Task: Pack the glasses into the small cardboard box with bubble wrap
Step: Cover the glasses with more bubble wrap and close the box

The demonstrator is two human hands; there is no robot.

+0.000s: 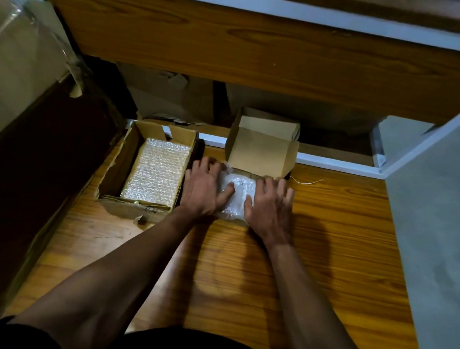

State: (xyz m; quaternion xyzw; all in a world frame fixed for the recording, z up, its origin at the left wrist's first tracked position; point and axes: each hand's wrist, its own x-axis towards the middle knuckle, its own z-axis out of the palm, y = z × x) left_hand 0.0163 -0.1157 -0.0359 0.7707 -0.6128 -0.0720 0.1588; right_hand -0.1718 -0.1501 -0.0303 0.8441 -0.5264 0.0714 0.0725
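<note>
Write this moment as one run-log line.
left hand: presses bubble-wrapped bundle | right hand: presses same | small cardboard box: lid open | glasses: not visible

Wooden table (316,247) — two cardboard boxes (145,173) — thin string (307,181).

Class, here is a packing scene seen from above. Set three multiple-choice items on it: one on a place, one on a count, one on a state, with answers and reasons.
1. Where is the open brown cardboard box holding a stack of bubble wrap sheets?
A. beside the left hand
B. beside the right hand
C. on the shelf

2. How many hands touch the white bubble-wrapped bundle?
A. none
B. one
C. two

3. The lid of the small brown cardboard box is:
A. taped shut
B. standing open
C. torn off

Answers:
1 A, it sits just outward of the left hand.
2 C, both thumbs press on the bundle.
3 B, the lid stands up behind the bundle.
</note>
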